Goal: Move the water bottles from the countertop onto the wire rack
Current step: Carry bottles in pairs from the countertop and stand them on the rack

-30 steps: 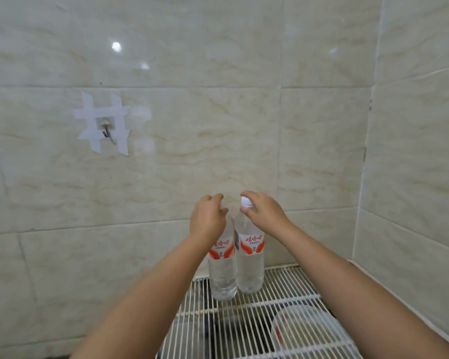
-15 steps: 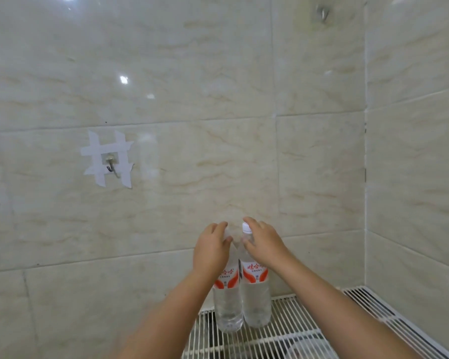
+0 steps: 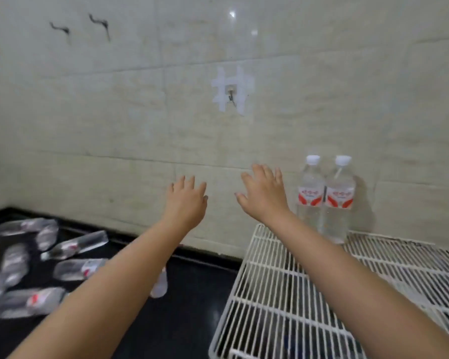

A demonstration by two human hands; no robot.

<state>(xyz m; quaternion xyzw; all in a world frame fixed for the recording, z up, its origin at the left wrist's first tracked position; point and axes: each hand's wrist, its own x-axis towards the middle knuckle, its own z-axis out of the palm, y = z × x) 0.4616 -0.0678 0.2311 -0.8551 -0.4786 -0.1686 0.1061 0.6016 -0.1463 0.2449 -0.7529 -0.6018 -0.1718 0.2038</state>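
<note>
Left hand: left hand (image 3: 186,200) is raised in front of the tiled wall (image 3: 114,125), fingers spread and straight, holding nothing.
Right hand: right hand (image 3: 263,195) is raised beside it, fingers spread wide, holding nothing; it sits just left of the standing bottles and does not touch them.
Forearms: both bare forearms reach forward from the lower edge of the view; the right one passes over the rack's left rear corner.
Bottles on rack: two water bottles (image 3: 325,200) stand upright side by side at the rack's rear left, touching each other and close to the wall; white caps, red-and-white labels, clear contents.
Wire rack: white wire rack (image 3: 283,294) occupies the lower right, its rear edge near the wall.
Bottles on counter: several water bottles (image 3: 75,246) lie on their sides in a loose group at the left of the black counter (image 3: 187,307); blurred, exact count cannot be told. One more lies partly hidden under the left forearm.
Wall fittings: one small hook (image 3: 231,95) is fixed with crossed white tape strips above the hands; two dark hooks (image 3: 99,23) sit at upper left.
</note>
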